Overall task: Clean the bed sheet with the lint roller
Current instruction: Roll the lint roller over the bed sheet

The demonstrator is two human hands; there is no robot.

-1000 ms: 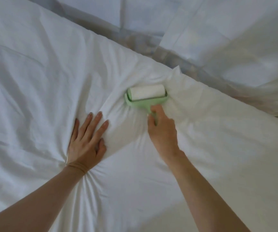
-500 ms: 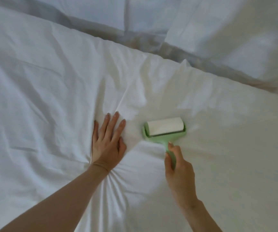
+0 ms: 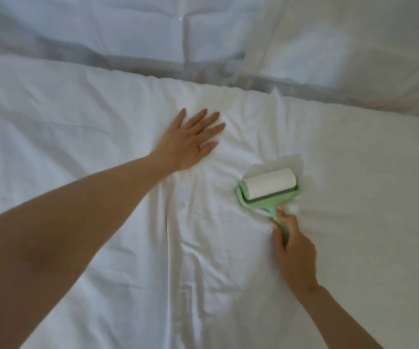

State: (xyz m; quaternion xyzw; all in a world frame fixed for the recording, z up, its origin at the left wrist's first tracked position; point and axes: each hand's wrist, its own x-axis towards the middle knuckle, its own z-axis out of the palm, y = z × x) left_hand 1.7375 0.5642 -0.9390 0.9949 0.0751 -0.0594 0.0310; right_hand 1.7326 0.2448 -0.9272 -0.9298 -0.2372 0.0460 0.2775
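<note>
My right hand [image 3: 295,250] grips the lint roller [image 3: 268,190] by its green handle. My left hand [image 3: 190,144] presses flat, fingers straight, on the bed sheet [image 3: 102,109]. The drum lies crosswise on the sheet, just far of my right hand and right of the left.

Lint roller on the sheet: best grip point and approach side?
Grip the green handle of the lint roller, coming from the near side. The handle points back toward the camera, while the white roll lies across the far end on the bed sheet and should probably stay free to turn. The right hand wraps the handle this way.
</note>
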